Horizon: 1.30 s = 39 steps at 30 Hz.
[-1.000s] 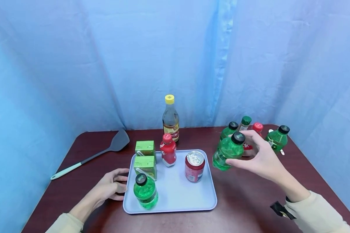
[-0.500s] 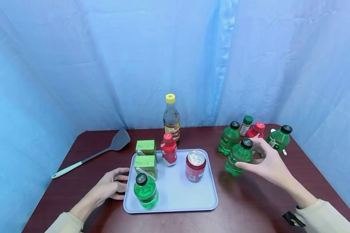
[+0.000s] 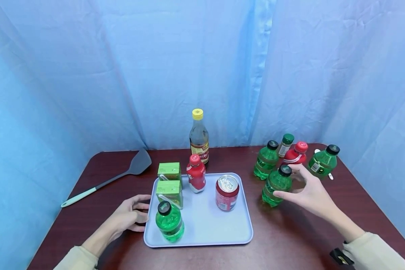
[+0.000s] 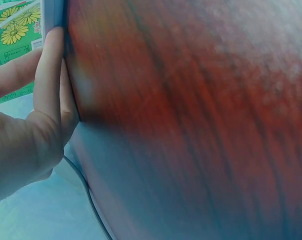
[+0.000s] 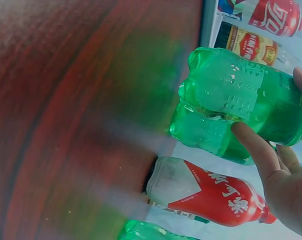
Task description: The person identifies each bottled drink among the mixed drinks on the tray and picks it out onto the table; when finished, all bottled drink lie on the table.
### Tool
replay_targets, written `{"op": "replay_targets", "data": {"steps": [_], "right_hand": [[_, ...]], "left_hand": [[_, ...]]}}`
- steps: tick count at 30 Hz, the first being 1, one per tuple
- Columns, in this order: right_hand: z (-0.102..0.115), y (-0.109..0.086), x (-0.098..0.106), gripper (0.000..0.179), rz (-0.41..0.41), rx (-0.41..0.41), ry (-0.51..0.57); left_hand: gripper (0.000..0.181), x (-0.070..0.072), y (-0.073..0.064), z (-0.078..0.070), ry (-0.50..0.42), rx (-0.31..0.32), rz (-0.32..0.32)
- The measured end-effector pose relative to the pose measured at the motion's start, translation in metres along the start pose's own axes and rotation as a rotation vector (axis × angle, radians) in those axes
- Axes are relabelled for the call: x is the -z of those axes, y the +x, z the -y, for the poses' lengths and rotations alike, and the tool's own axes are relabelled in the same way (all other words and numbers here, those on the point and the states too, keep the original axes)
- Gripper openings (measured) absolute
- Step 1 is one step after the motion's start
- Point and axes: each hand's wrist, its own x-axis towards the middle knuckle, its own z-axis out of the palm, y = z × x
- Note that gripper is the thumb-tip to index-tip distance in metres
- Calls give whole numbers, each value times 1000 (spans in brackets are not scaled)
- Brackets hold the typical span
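My right hand point(image 3: 308, 193) holds a green soda bottle point(image 3: 276, 184) with a black cap, thumb on its near side and fingers on the far side. It stands upright right of the tray; I cannot tell whether its base touches the table. In the right wrist view a fingertip lies against the bottle point(image 5: 241, 90). My left hand point(image 3: 125, 217) rests its fingers against the left rim of the pale tray point(image 3: 209, 230). On this tray are two green drink cartons point(image 3: 169, 189), another green bottle point(image 3: 170, 225), a red-capped bottle point(image 3: 196, 176) and a red can point(image 3: 227, 195).
Behind the tray stands a yellow-capped glass bottle point(image 3: 199, 140). A spatula point(image 3: 121, 176) lies at the left. At the back right are two more green bottles point(image 3: 266, 161), a red bottle point(image 3: 295, 155) and a green-capped jar point(image 3: 285, 145). A blue curtain point(image 3: 189, 67) closes off the back.
My right hand has carried the green bottle rightward and down, away from the tray, then barely moved over the last half second. My left hand stays at the tray rim.
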Motion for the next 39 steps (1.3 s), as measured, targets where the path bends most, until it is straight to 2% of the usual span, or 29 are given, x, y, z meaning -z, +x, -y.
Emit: {"op": "replay_targets", "data": {"steps": [6, 11, 18, 21, 24, 32, 39], "right_hand": [[-5, -3, -1, 78, 0, -21, -29], [-10, -2, -1, 78, 5, -6, -30], [-17, 5, 3, 78, 92, 17, 2], [-20, 5, 3, 75, 117, 17, 13], [-22, 3, 2, 74, 116, 13, 32], [-22, 5, -3, 72, 114, 21, 89], [-22, 5, -3, 74, 107, 22, 70]], "left_hand": [[74, -2, 1, 2, 2, -15, 17], [74, -3, 2, 3, 1, -19, 20], [72, -4, 3, -1, 15, 4, -18], [72, -4, 4, -2, 26, -2, -16], [72, -5, 4, -1, 23, -3, -7], [72, -2, 0, 0, 25, 11, -37], [71, -2, -1, 0, 22, 13, -45]]}}
